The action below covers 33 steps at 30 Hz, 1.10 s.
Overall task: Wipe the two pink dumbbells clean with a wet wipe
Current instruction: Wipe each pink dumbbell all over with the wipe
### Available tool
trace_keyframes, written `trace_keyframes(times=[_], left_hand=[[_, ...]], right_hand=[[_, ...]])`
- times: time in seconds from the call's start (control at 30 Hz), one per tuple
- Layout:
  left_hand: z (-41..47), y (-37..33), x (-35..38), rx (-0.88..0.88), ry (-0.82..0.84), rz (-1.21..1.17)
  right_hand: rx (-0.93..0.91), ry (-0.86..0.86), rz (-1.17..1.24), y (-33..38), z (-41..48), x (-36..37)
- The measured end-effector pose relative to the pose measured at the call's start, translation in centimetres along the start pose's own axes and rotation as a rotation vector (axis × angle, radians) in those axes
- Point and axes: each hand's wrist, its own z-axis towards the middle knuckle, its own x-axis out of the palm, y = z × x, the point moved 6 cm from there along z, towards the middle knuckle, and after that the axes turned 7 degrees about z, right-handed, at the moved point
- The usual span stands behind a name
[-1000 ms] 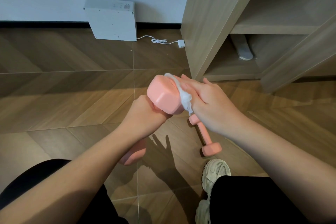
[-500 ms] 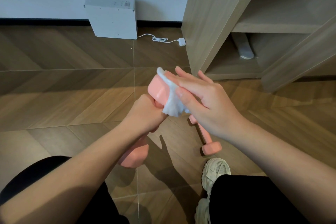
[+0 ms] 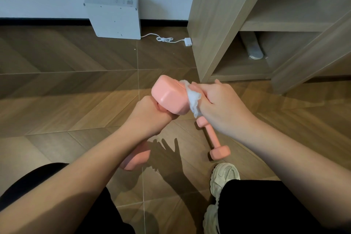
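**Wipe on the upper head of dumbbell 1, dumbbell 2 waiting on the floor**

Standing nearby, I see the person low over the wooden floor [image 3: 76, 85], both arms reaching forward. The left hand [image 3: 146, 118] is wrapped tight round the handle of the held dumbbell [image 3: 169, 95]. It is lifted clear of the floor and tilted, with its upper head away from the person and its lower head showing below the left forearm. The right hand [image 3: 222, 106] has its fingers curled round a bunched wet wipe [image 3: 192, 99] and presses it against the side of that upper head, on the face nearest the shelf unit [image 3: 214, 15]. The 2nd dumbbell [image 3: 212, 137] lies on the floor just beyond a pale shoe [image 3: 224, 176]. Its far end is hidden under the right hand, and neither hand touches it.

The dumbbell looks small but dense, and rigid all through. Its pink coating seems smooth, so I would expect it to turn slick where the wipe has wetted it. The handle is the sensible hold, since the 2 wider heads would stop it sliding out of a fist. The flat faces on the heads should keep it from rolling once it is set down. The wipe is limp and light and bunches easily, so it likely needs spreading to cover a whole face. A slip here could drop the weight near the shoe.
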Motion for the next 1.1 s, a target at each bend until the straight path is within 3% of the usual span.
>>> trace_keyframes(times=[0.13,0.27,0.43,0.6,0.77,0.9,1.03,1.1], left_hand=[[0.2,0.9,-0.1,-0.090,-0.057,-0.186],[0.2,1.0,-0.3,-0.092,-0.089,-0.170],[0.7,0.4,0.1,-0.023,0.026,0.141],[0.5,-0.5,-0.4,0.128,0.005,0.548],[0.4,-1.0,-1.9,0.223,-0.019,0.858],[0.1,-1.0,-1.2,0.277,0.004,0.990],[-0.1,-1.0,-0.1,0.344,0.012,1.067],[0.1,-0.8,-0.3,0.325,0.027,1.073]], right_hand=[[-0.157,-0.087,-0.037,1.0,-0.8,-0.3],[-0.359,-0.139,0.033,2.1,-1.7,-0.3],[-0.362,-0.074,0.105,1.9,-1.2,0.4],[-0.352,0.030,0.233,1.7,-1.0,0.6],[-0.430,-0.012,0.082,1.0,-1.2,0.3],[-0.521,-0.014,-0.047,1.2,-1.5,1.2],[-0.355,0.054,-0.026,0.3,-0.5,1.6],[-0.396,0.046,-0.053,0.6,-0.7,1.7]])
